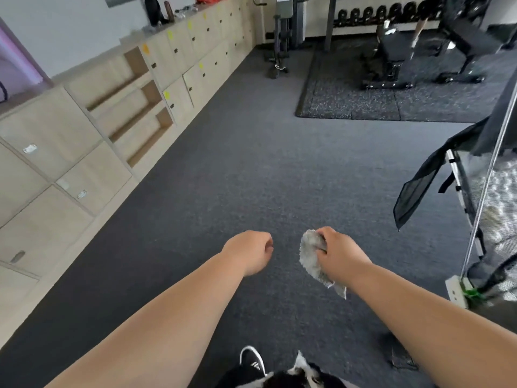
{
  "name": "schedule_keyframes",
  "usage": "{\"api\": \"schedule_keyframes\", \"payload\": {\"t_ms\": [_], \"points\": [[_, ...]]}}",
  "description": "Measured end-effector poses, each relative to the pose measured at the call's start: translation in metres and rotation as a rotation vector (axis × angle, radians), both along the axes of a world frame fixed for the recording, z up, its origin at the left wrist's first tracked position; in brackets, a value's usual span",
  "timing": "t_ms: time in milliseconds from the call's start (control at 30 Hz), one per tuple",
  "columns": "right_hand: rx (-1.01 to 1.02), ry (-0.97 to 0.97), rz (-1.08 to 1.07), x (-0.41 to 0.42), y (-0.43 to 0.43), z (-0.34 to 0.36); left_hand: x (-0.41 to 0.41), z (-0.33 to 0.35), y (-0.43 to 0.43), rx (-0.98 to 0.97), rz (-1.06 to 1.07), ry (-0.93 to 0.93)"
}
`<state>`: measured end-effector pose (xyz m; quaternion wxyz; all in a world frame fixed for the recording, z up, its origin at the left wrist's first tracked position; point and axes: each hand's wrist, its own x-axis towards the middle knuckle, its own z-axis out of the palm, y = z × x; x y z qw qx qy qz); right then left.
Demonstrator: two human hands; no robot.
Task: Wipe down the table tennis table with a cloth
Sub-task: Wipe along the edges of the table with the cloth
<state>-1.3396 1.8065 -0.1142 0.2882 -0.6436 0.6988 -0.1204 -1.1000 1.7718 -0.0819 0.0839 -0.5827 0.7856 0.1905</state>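
Fingers (pixel 324 238) of the right hand (pixel 340 254) are curled tight around a crumpled grey cloth (pixel 314 254), which hangs over the dark carpet (pixel 223 177), while the left hand (pixel 250 252) is loosely fisted and holds nothing. No table tennis table shows anywhere, only wooden lockers (pixel 92 113) at far left and gym equipment (pixel 414 57) at far right. Wiping appears not yet begun; the cloth is merely in hand.

A gym or fitness room: a dumbbell rack (pixel 391 12) lines the far wall, a weight bench (pixel 391 56) and machines stand on a speckled rubber mat (pixel 363 103), wooden lockers (pixel 84 130) run along the left wall, and grey carpet (pixel 237 169) covers the floor.
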Motion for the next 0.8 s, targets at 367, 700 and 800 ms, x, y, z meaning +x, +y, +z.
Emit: {"api": "schedule_keyframes", "payload": {"t_ms": [367,700,800], "points": [[0.045,0.062,-0.009,-0.057,-0.178,-0.020,-0.083,-0.038,-0.219,0.055,-0.154,0.025],[0.068,0.153,-0.217,-0.125,-0.339,-0.010,-0.128,-0.026,-0.440,0.065,-0.274,-0.032],[0.038,0.180,-0.282,-0.147,-0.372,-0.014,-0.164,-0.024,-0.483,0.061,-0.316,-0.002]]}}
